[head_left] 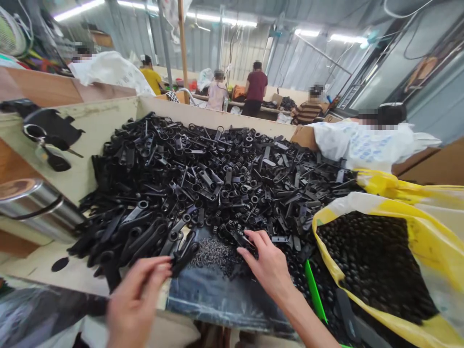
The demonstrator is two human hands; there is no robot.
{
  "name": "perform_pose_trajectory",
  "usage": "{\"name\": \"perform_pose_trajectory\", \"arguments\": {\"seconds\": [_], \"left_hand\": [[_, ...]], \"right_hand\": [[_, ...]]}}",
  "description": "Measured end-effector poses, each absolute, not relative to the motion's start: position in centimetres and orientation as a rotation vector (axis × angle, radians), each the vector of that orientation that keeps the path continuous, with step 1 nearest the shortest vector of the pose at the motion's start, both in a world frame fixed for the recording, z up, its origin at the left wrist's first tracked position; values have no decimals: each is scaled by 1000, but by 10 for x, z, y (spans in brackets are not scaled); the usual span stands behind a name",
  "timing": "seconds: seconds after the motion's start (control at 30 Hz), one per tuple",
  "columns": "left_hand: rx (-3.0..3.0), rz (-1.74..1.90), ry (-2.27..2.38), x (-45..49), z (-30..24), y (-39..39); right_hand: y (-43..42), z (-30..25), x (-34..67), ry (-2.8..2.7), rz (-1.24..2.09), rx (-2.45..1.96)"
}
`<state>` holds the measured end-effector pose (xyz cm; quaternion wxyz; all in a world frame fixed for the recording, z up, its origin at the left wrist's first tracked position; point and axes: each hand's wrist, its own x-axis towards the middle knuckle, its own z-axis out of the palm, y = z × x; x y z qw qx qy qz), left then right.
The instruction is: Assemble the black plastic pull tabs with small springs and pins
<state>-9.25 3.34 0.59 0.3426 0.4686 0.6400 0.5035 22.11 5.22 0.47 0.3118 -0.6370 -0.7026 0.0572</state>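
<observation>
A big heap of black plastic strap-like parts (203, 179) fills a pale wooden tray (108, 116). My left hand (136, 299) is at the near edge, fingers pinched on the end of one long black part (184, 256). My right hand (266, 261) reaches into the heap's near side, its fingertips closed on a small black piece (243, 240) by a patch of small dark springs (213, 253). A dark sheet (217, 295) lies under both hands.
A yellow-and-white bag (427, 241) full of small black round parts stands open at the right. A green stick (314, 292) lies beside it. A metal cylinder (32, 200) and scissors (43, 137) sit at the left. Several people work at tables behind.
</observation>
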Motion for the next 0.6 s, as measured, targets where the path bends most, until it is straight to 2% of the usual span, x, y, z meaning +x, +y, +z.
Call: {"name": "perform_pose_trajectory", "arguments": {"seconds": [0.13, 0.23, 0.43, 0.5, 0.6], "left_hand": [[1069, 999, 1178, 9, 10, 34], [809, 926, 1039, 36, 6, 38], [568, 988, 976, 32, 7, 37], [479, 1006, 987, 26, 10, 37], [482, 1030, 1078, 15, 13, 38]], "right_hand": [[65, 0, 219, -1901, 136, -1747], [60, 6, 217, -1864, 175, -1731], [25, 26, 189, -1894, 900, -1339], [26, 33, 185, -1976, 833, -1375], [53, 41, 186, -1978, 514, -1586]]}}
